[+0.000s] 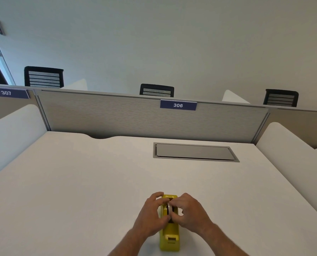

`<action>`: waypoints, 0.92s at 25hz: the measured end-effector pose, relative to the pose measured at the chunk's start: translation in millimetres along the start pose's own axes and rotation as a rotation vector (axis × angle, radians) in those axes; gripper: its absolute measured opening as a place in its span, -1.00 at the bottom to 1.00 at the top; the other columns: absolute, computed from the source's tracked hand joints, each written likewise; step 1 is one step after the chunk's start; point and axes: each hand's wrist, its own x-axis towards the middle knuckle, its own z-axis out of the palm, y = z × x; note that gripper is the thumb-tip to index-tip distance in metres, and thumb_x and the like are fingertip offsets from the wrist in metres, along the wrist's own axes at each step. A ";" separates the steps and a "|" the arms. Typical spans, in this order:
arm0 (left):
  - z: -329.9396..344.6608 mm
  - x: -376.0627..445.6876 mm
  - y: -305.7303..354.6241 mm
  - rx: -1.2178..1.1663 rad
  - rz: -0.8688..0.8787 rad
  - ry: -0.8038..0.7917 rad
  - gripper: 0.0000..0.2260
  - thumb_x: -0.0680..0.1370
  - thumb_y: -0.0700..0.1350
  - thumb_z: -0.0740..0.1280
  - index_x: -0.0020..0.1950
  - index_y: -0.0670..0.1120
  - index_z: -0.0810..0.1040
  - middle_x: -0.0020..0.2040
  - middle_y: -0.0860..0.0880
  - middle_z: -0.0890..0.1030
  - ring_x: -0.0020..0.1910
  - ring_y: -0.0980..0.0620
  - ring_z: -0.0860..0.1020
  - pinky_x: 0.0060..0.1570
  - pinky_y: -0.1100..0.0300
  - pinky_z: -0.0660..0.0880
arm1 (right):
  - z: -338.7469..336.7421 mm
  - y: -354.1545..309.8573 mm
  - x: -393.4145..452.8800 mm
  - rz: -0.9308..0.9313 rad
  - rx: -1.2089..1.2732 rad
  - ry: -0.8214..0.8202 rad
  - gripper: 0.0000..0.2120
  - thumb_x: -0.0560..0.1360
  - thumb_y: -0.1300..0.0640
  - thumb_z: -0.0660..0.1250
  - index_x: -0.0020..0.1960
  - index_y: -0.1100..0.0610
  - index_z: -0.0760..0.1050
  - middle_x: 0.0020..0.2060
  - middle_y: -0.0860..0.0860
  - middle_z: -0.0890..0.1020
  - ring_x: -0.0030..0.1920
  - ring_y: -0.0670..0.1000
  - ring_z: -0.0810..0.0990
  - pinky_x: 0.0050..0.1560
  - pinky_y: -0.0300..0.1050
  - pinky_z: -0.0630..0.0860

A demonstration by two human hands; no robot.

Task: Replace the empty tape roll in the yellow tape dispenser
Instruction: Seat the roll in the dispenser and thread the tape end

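Yellow plastic marks the tape dispenser (pixel 169 235); it sits on the white counter (pixel 80 182) near your edge of it, lengthwise away from you, its cutter end toward you and its far end pointing at the grey partition (pixel 117 117); your left hand (pixel 153 214) wraps the dispenser's left side, fingers curled over the top and thumb pressed near the middle slot; your right hand (pixel 190 212) closes in from the right side, fingertips pinched at the same slot; between the two hands a thin pale tape roll (pixel 169 208) stands on edge in the dispenser's well, and both hands are touching it; whether either hand is truly clamped on the roll or only resting against it, you cannot tell from this view, since the fingers cover most of it; whether the roll carries tape or is bare is too small to make out.

Further back, a grey rectangular hatch (pixel 195 152) is set flush into the counter, right of centre and well apart from the dispenser; on the partition's top edge hangs a blue label reading 306 (pixel 178 105), with another reading 307 (pixel 7 92) to the left; three black mesh chair backs (pixel 156 90) show beyond the partition against a plain pale wall.
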 end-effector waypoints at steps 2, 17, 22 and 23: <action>-0.6 0.3 -0.5 -0.005 0.006 -0.001 -0.48 0.35 0.22 0.43 0.31 0.23 0.49 0.47 0.16 0.35 0.40 0.14 0.35 0.39 0.13 0.40 | -0.1 0.8 2.8 -0.008 0.008 0.007 -0.81 0.48 -0.05 0.28 -0.06 -0.04 0.65 -0.20 -0.17 0.71 -0.15 -0.10 0.49 -0.20 -0.09 0.57; -3.4 0.2 4.6 -0.019 -0.005 -0.012 -0.54 0.35 0.14 0.50 0.23 0.20 0.52 0.44 0.15 0.35 0.30 0.13 0.41 0.28 0.23 0.44 | -5.3 4.3 5.4 -0.058 -0.041 -0.073 -0.68 0.44 -0.15 0.29 0.15 -0.13 0.61 -0.02 -0.21 0.69 -0.06 -0.12 0.48 -0.15 -0.20 0.52; -5.2 -0.5 7.6 0.013 0.012 -0.008 -0.54 0.39 0.13 0.49 0.27 0.14 0.53 0.46 0.12 0.34 0.33 0.11 0.42 0.32 0.17 0.48 | -7.7 5.0 6.3 -0.010 0.021 -0.063 -0.69 0.50 -0.13 0.22 0.03 -0.07 0.69 -0.05 -0.18 0.73 -0.08 -0.09 0.53 -0.12 -0.10 0.57; -5.5 -0.3 7.8 0.018 0.011 -0.012 -0.53 0.39 0.12 0.49 0.28 0.14 0.52 0.47 0.12 0.34 0.33 0.10 0.42 0.32 0.17 0.47 | -8.1 5.4 6.6 -0.010 0.026 -0.061 -0.67 0.50 -0.14 0.20 0.03 -0.06 0.69 -0.05 -0.18 0.74 -0.07 -0.10 0.54 -0.11 -0.12 0.57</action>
